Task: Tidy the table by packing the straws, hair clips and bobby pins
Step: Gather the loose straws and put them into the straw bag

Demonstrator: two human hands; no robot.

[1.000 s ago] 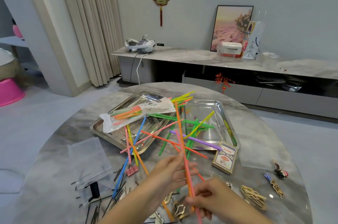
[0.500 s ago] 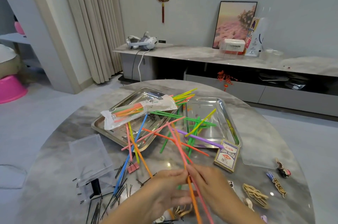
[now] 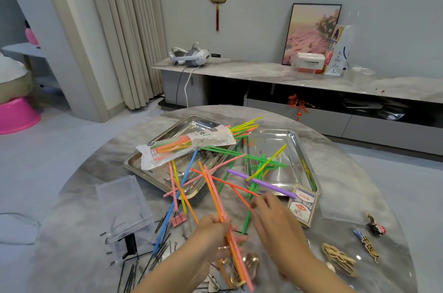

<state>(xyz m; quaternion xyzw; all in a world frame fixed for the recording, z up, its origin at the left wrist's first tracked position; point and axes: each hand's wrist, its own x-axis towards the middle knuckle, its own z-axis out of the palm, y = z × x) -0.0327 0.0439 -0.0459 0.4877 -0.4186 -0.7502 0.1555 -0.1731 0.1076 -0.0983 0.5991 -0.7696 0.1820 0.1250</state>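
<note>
Orange and pink straws (image 3: 211, 193) are held bunched in the left hand's (image 3: 212, 232) clenched fingers, seemingly so the right hand (image 3: 275, 221), its fingers released, can be reached toward loose straws (image 3: 261, 182) scattered on the surface (image 3: 79, 173).

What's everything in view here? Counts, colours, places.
table: 1, grey marble, centre
trays: 2, steel, table's far side
straw packet: 1, white, on left-hand tray
loose straws: many, mixed colours, across trays and table
clear box: 1, transparent, table's left
bobby pins: many, black, near left
hair clips: several, tan, near right
card box: 1, blue-red, by right-hand tray
headset: 1, white, cabinet behind
left hand: grips orange and pink straws
right hand: open, above loose straws
</note>
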